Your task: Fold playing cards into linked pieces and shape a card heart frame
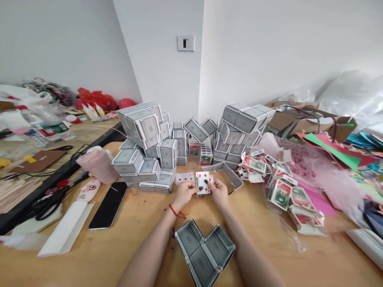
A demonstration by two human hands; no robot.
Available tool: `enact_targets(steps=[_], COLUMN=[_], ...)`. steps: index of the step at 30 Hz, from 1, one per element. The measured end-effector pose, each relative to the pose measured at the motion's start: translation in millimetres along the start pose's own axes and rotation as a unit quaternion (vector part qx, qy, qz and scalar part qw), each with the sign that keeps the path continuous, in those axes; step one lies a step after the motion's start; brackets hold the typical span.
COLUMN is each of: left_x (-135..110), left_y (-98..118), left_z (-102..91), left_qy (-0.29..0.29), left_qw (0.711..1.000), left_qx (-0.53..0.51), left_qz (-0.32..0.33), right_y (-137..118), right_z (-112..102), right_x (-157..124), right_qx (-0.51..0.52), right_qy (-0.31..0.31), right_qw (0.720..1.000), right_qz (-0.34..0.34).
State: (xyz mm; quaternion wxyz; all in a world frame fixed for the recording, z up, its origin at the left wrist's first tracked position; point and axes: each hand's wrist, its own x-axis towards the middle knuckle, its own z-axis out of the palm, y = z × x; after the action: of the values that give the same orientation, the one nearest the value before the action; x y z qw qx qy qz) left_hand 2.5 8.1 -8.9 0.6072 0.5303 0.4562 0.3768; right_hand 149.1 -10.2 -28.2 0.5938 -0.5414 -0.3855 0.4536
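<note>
Two hands meet over the middle of the wooden table point(143, 227). The left hand point(183, 194) and the right hand point(220, 192) both pinch a small stack of playing cards point(202, 182) with a red diamond face turned up. The left thumb lies across the near-left corner and the right fingers close on the right edge, so both hands are clamped on the stack and neither is free. The cards sit just above the tabletop, in front of the heaped grey boxes point(146, 147), and a loose card point(184, 177) lies face up just beside them on the left.

From where I stand, that stack looks light and thin. The cards seem slick against one another and quick to fan or slip if the pinch slackens, and their corners would bend easily. The safest hold, I'd say, is along the two long edges with a thumb across the top, keeping the cards squared rather than gripping one corner.

Between the forearms, near the table's front edge, an open grey box point(205, 249) lies spread apart, both halves showing a patterned lining. Red-and-green card packs point(281, 189) are scattered to the right. On the left lie a black phone point(109, 205), a pink roll point(97, 164) and scissors point(48, 201), all well apart from the hands.
</note>
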Motion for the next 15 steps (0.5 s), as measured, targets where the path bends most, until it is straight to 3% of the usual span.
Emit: enact_targets(steps=[5, 15], left_x=[-2.9, -4.8], left_y=[3.8, 0.4], left_z=[-1.6, 2.5], left_qy=[-0.001, 0.004], left_qw=[0.998, 0.998], left_qx=[0.05, 0.041], left_qz=[0.044, 0.052], right_y=[-3.5, -5.9], right_z=[-2.6, -4.8], right_x=[-0.1, -0.9], right_qx=[0.031, 0.109], right_qy=[-0.053, -0.103], right_qw=[0.998, 0.988], right_qz=[0.014, 0.041])
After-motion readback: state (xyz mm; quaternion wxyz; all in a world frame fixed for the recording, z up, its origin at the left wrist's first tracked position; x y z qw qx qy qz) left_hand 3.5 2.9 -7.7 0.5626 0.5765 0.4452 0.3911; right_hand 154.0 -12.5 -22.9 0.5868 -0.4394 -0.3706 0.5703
